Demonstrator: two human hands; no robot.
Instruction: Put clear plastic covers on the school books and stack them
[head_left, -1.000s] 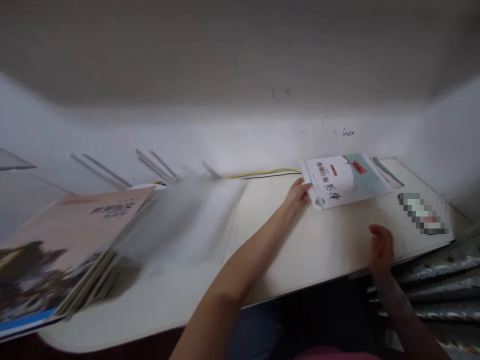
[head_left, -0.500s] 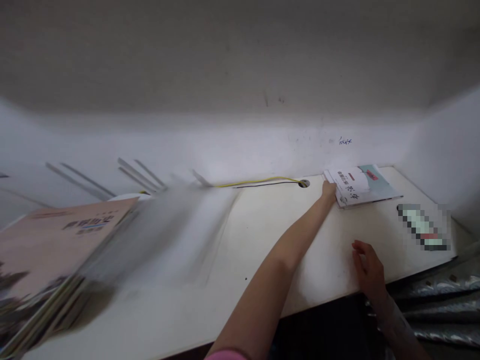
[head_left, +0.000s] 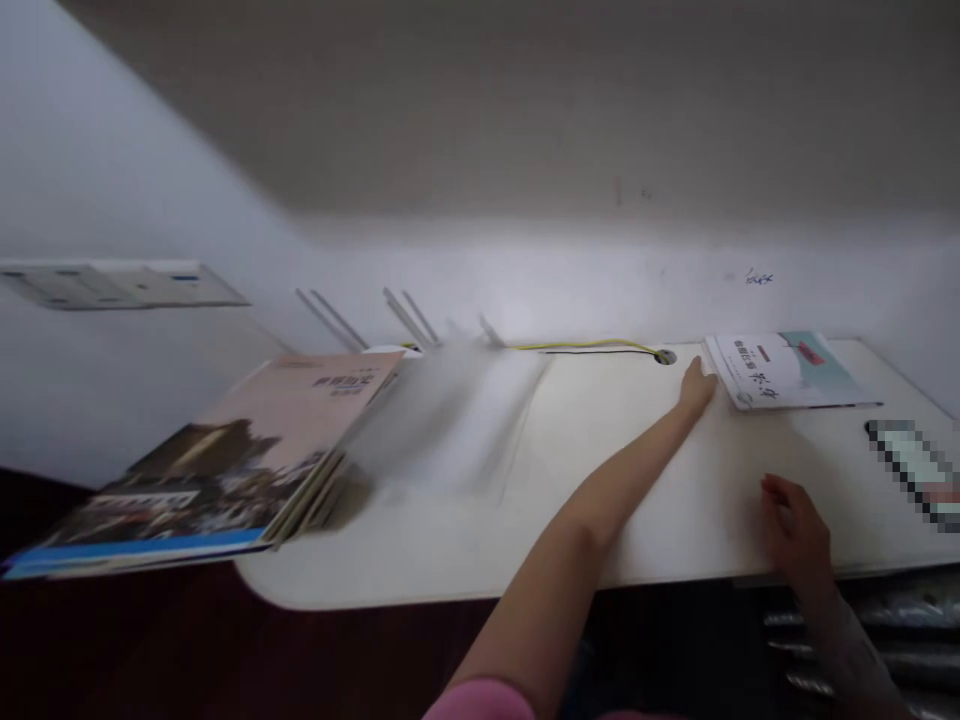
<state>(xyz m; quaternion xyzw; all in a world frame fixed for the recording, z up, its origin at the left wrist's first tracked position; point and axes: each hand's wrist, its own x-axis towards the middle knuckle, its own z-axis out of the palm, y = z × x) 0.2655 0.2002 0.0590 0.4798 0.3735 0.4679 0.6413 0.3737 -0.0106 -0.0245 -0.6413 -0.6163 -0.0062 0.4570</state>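
My left hand (head_left: 697, 385) reaches far across the white desk (head_left: 660, 500), its fingers stretched out against the left edge of a white and teal book (head_left: 791, 368). The book lies flat near the back wall at the right. My right hand (head_left: 795, 525) rests on the desk's front edge, fingers loosely bent, with nothing in it.
A stack of large books (head_left: 225, 470) overhangs the desk's left end, with a blurred pale sheet (head_left: 450, 420) beside it. A yellow and black cable (head_left: 592, 347) runs along the wall to a grommet hole (head_left: 664, 357). A pixelated object (head_left: 919, 470) lies at the right edge.
The white and teal book has slid back and to the right towards the wall, with my left hand following it. My right hand has settled on the desk's front edge. The view has swung left.
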